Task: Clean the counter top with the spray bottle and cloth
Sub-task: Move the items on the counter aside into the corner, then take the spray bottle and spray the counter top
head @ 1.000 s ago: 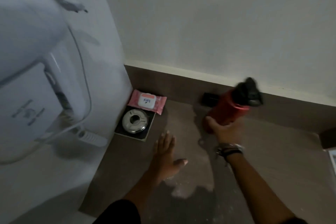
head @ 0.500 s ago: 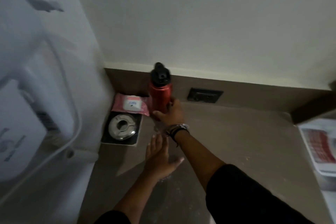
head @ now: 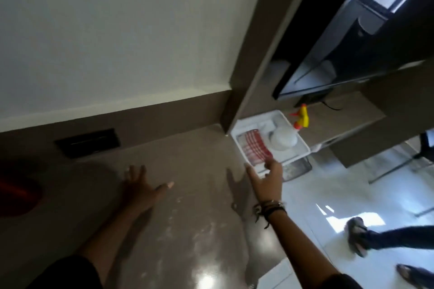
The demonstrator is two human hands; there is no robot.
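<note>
We see the brown counter top [head: 187, 171] run back to a low brown upstand under the pale wall [head: 117, 30], with a dark socket plate [head: 88, 143] set into that upstand. On the right the counter ends at a brown pillar [head: 253, 54] and drops off to a shiny white floor [head: 328, 195]. The middle of the counter lies bare, dull and streaked with pale smears, with a bright glare spot near the front edge.

Our left hand [head: 141, 191] rests flat on the counter, fingers spread, holding nothing. Our right hand [head: 266, 182] hovers open above the counter's right edge, fingers pointing at a white tray [head: 298, 138], gripping nothing.

The spray bottle [head: 301, 117], yellow with a red nozzle, stands on a lower shelf just beyond the tray, well apart from both hands. We cannot pick out a cloth for certain.

A blurred red shape [head: 16, 192] sits at the far left edge.
</note>
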